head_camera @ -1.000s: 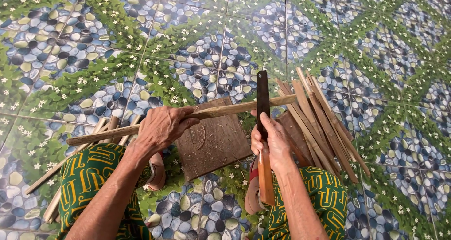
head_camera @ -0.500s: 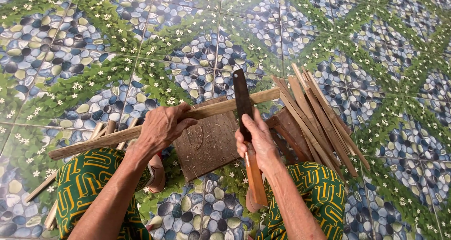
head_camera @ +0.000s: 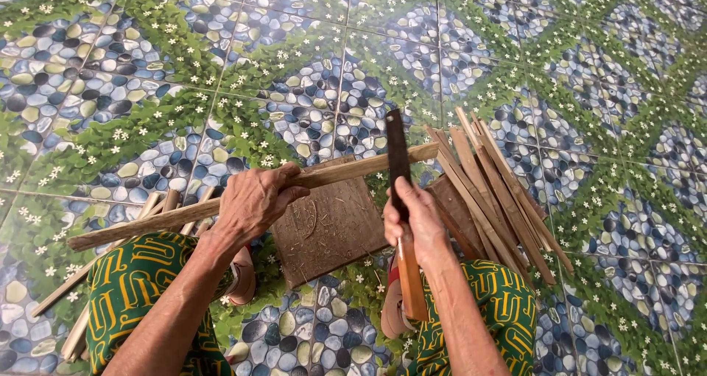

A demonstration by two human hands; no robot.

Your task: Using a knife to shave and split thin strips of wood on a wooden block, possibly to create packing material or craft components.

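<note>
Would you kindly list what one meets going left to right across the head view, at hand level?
Thin wooden slats by the left knee → left hand → dark square wooden board → right hand → fanned pile of brown wooden strips.

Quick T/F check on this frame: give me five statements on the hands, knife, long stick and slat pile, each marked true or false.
1. The left hand grips the long wooden stick. True.
2. The right hand holds a pair of scissors. False: it holds a knife with a dark blade and a wooden handle.
3. The knife blade points up, away from the person, near the stick. True.
4. The pile of wooden slats lies left of the left hand. False: the big pile lies right of the right hand; only a few sticks lie at the left.
5. The brown wooden board stands upright. False: it lies flat on the tiled floor.
</note>
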